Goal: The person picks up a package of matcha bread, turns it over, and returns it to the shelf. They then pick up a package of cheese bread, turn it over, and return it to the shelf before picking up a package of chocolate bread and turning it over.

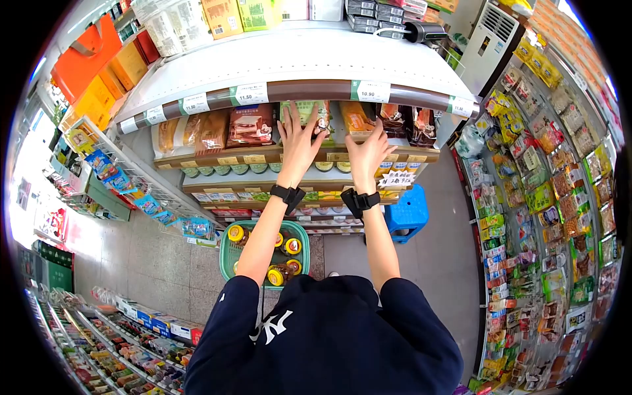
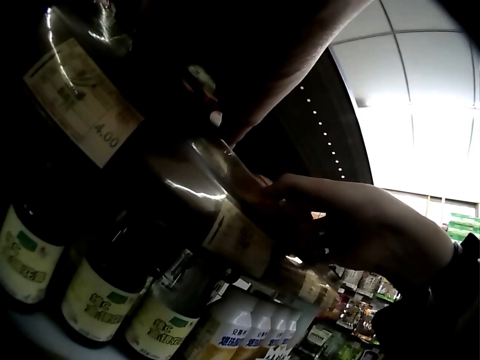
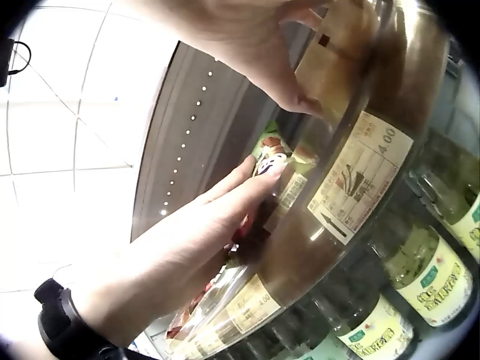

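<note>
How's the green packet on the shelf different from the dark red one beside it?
The green packet is pale, while the dark red packet is deep-coloured. The left hand reaches over the green packet and partly covers it; no hand is over the dark red packet. Both are on the same shelf.

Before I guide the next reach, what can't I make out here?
Green packet: head view, partly behind left hand.
Right hand: right wrist view, fingers partly cut off by top edge.
Basket contents: head view, partly behind left forearm.
Left fingertips: left wrist view, too dark.
</note>
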The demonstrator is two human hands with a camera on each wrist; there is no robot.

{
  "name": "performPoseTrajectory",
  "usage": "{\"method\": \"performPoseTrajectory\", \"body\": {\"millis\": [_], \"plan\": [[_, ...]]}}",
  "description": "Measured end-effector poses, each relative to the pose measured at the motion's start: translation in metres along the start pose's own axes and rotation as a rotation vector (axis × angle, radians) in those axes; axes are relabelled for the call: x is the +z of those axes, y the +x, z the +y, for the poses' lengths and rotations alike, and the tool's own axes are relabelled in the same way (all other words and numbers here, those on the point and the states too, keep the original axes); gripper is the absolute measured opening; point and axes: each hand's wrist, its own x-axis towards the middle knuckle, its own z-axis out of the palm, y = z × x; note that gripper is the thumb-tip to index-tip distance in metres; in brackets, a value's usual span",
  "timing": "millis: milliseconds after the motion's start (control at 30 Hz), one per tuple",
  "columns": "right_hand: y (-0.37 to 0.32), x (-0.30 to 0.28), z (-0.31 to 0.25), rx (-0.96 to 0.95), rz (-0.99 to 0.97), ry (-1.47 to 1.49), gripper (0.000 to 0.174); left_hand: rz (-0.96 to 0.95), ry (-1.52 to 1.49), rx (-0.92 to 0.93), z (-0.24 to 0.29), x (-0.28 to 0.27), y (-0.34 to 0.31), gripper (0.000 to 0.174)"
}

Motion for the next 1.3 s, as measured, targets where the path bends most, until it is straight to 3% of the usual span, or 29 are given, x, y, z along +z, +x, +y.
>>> {"method": "performPoseTrajectory", "body": {"millis": [400,500,567,633,700,767,833,900,1167,1300], "plan": [[0.005,-0.035,-0.021,-0.010,-0.002,0.218,0.075,-0.068,-0.056,-0.031,0.004,-0.010,0.000,0.063],[0.002,-0.046,-0.021,-0.038,-0.001,0.268,0.073,0.020,-0.127,-0.041,0.019,-0.010,-0.009,0.054],[-0.002,-0.055,-0.022,-0.039,-0.029,0.295,0.072,0.055,-0.518,-0.152,0.038,-0.014,-0.017,0.039],[-0.007,-0.058,-0.018,-0.053,-0.020,0.295,0.071,0.097,-0.590,-0.086,0.057,-0.018,-0.026,0.024],[-0.011,-0.065,-0.013,-0.063,-0.011,0.290,0.070,-0.160,-1.058,-0.397,0.067,-0.007,-0.034,0.021],[-0.018,-0.074,-0.010,-0.067,-0.026,0.328,0.068,-0.230,-1.228,-0.467,0.073,0.002,-0.043,0.029],[-0.027,-0.081,-0.005,-0.070,-0.016,0.338,0.066,-0.375,-1.728,-0.822,0.091,-0.010,-0.043,0.040],[-0.032,-0.091,0.000,-0.077,-0.019,0.332,0.064,-0.495,-1.770,-0.782,0.088,-0.003,-0.042,0.050],[-0.049,-0.108,0.014,-0.077,-0.082,0.354,0.066,-0.388,-1.835,-0.831,0.100,0.024,-0.045,0.048],[-0.060,-0.103,0.027,-0.102,-0.134,0.323,0.069,-0.335,-1.685,-0.863,0.107,0.023,-0.046,0.054]]}}
